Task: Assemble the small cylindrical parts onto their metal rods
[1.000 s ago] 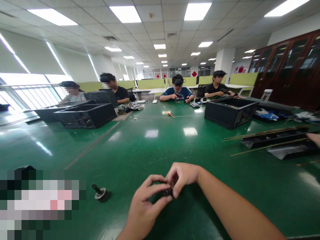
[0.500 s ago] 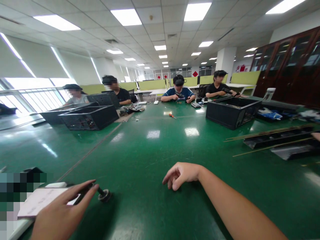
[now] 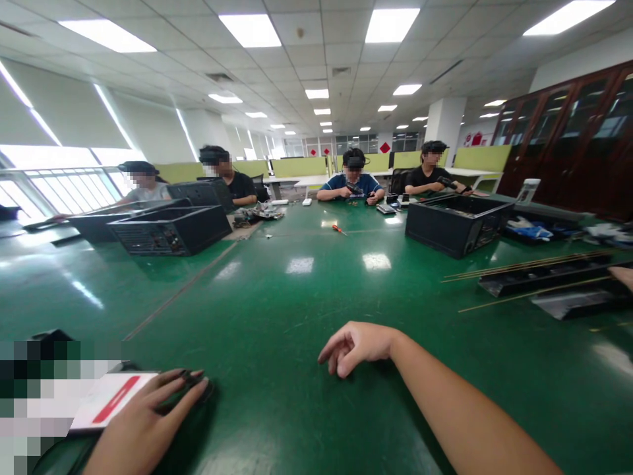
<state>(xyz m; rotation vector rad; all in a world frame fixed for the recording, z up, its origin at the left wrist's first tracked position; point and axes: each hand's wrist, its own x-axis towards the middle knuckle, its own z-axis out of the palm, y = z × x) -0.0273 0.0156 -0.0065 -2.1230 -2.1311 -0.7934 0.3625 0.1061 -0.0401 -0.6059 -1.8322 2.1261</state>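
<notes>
Low at the left, my left hand (image 3: pixel 148 412) has its thumb and fingers closed round a small dark part (image 3: pixel 205 390), mostly hidden under the fingertips, just above or on the green table (image 3: pixel 267 422). Beside that wrist lies a flat white thing with a red stripe (image 3: pixel 116 399), partly covered by the hand and by a blurred patch. My right hand (image 3: pixel 359 348) hangs over the middle of the table with fingers loosely bent and thumb apart. Nothing shows in it.
Black computer cases (image 3: pixel 173 227) stand at the far left, and another black case (image 3: pixel 457 224) at the right. A screwdriver (image 3: pixel 339 229) lies far ahead. Thin rods (image 3: pixel 524 265) and dark metal channels (image 3: pixel 548 274) lie at right, near another person's hand (image 3: pixel 622 276). Several people sit opposite.
My left hand has shifted right and flattened over the dark part, whose round end stuck out before. A red stripe now shows on the white thing. My right hand is nearly still.
</notes>
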